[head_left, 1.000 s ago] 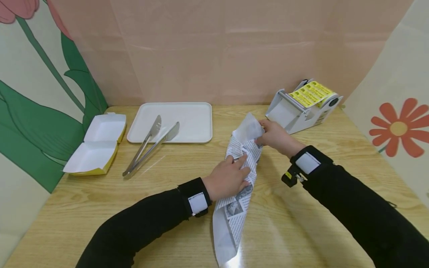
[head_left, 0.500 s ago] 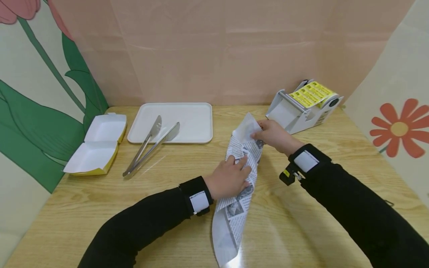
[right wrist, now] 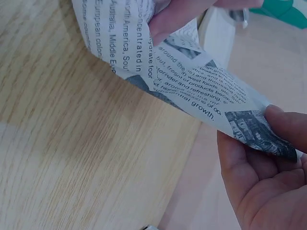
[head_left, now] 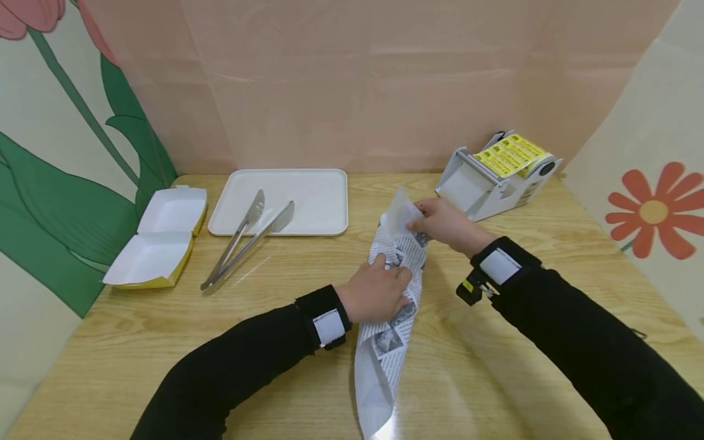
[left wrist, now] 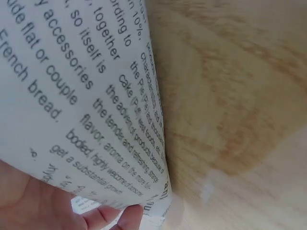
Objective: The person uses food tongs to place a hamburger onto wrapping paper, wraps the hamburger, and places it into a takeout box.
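Observation:
A sheet of newsprint-patterned wrapping paper (head_left: 387, 342) lies lengthwise on the table in the head view, folded into a long narrow bundle. What is inside it, if anything, is hidden. My left hand (head_left: 376, 292) grips the middle of the bundle with bent fingers; in the left wrist view, fingertips (left wrist: 129, 218) show under the paper's edge. At the far end my right hand (head_left: 445, 225) pinches the paper between thumb and fingers. The right wrist view shows the paper's dark printed corner (right wrist: 261, 132) held there, with the paper stretched between both hands.
Left of the hands, metal tongs (head_left: 228, 256) lie partly on a white tray (head_left: 321, 208). An open yellow-and-white takeout box (head_left: 159, 244) sits at the far left. A label dispenser (head_left: 497, 177) with yellow stickers stands at the back right of the wooden table (head_left: 264, 366).
My right hand has drawn the paper's far end slightly to the left and inward. The left fingers have bent more over the bundle. The near end has shifted a little right.

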Motion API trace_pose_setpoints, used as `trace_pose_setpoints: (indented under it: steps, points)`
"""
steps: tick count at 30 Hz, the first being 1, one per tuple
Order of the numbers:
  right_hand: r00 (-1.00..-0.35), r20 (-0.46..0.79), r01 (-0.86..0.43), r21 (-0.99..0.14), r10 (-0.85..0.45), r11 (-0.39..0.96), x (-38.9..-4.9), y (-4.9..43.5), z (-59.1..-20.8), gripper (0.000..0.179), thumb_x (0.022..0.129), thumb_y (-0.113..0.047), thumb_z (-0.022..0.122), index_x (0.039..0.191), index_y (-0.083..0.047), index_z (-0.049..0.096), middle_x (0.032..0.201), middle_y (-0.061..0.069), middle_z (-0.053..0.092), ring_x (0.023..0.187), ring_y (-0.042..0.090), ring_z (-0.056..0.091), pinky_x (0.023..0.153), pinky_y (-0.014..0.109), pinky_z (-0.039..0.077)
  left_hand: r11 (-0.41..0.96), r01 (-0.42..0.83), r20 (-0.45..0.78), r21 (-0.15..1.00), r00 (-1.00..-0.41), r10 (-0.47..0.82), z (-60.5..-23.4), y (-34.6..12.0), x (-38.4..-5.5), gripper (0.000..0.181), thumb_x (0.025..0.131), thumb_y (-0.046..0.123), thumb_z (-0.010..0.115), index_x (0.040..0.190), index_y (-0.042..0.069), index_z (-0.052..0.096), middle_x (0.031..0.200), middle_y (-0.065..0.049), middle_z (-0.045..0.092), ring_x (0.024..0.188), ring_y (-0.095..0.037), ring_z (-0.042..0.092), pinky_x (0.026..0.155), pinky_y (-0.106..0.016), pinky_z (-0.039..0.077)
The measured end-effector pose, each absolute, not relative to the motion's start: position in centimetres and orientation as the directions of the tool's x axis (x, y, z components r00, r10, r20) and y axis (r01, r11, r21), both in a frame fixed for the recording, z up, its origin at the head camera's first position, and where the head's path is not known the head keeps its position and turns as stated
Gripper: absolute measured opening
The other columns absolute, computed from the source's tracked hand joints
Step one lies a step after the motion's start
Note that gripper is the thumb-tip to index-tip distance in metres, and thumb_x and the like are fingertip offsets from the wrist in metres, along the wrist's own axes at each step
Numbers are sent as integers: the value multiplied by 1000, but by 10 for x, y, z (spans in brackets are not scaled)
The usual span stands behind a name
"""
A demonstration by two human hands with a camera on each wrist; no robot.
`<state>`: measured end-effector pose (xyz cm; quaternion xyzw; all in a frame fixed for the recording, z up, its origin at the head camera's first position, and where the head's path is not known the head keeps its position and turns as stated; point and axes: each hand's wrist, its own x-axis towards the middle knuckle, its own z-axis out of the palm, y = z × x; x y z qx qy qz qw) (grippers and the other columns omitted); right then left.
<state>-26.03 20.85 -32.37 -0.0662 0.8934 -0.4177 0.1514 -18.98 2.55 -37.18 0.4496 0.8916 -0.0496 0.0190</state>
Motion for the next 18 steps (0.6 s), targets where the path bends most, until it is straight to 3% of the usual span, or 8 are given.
trace_pose_setpoints:
  steps: [2, 4, 10, 14, 18]
  points:
    - [-943, -214, 0, -767, -255, 642, -260, 208, -323, 35, 97, -6, 55, 128, 9, 54, 114, 20, 61, 91, 19, 58, 75, 28, 50, 604, 796, -97, -44, -605, 790, -371, 26, -190, 38, 102, 43, 43, 120, 10, 51, 113, 0, 64, 90, -22, 45, 66, -32, 45]
    - [-941, -213, -5, -766, -261, 643, -260, 207, -324, 35, 98, -9, 55, 128, 8, 55, 114, 20, 61, 92, 20, 58, 75, 29, 50, 611, 792, -106, -25, -609, 786, -372, 26, -191, 40, 102, 43, 42, 124, 11, 49, 116, 1, 64, 90, -22, 44, 66, -32, 44]
    - [-948, -164, -75, -715, -272, 695, -265, 205, -324, 39, 101, -33, 53, 122, -1, 62, 113, 16, 63, 94, 23, 55, 79, 35, 46, 602, 798, -81, -9, -601, 795, -376, 23, -190, 39, 103, 41, 40, 127, 11, 47, 121, 1, 62, 89, -21, 41, 65, -30, 39]
    - [-949, -109, -146, -678, -295, 720, -267, 202, -321, 36, 101, -33, 51, 109, -1, 66, 104, 14, 65, 87, 22, 56, 74, 35, 45, 597, 800, -52, -55, -599, 799, -377, 22, -189, 47, 103, 42, 41, 136, 10, 48, 132, -1, 58, 93, -22, 44, 67, -30, 41]
    - [-940, -89, -186, -676, -330, 713, -264, 204, -318, 30, 101, -28, 52, 103, -2, 66, 92, 9, 63, 77, 18, 53, 67, 31, 43, 609, 790, -44, -71, -612, 790, -378, 21, -189, 45, 102, 44, 40, 133, 13, 50, 133, -1, 58, 93, -21, 44, 71, -33, 41]
